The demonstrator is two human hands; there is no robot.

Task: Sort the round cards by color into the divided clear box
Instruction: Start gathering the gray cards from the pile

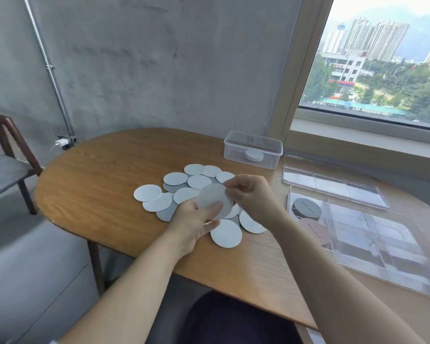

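Observation:
Several round pale cards (174, 178) lie spread, white backs up, in the middle of the wooden table (97, 175). Both hands hold one round card (212, 198) lifted above the pile: my left hand (196, 219) grips its lower edge, my right hand (248, 194) pinches its right edge. The divided clear box (372, 242) lies to the right. Its near-left compartments hold a dark grey stack (307, 208) and a pink stack (315, 232).
A small clear lidded tub (252, 150) with a white stack inside stands at the back. The box's clear lid (333, 182) lies behind the divided box. A wooden chair (10, 150) stands at the left. A window fills the right.

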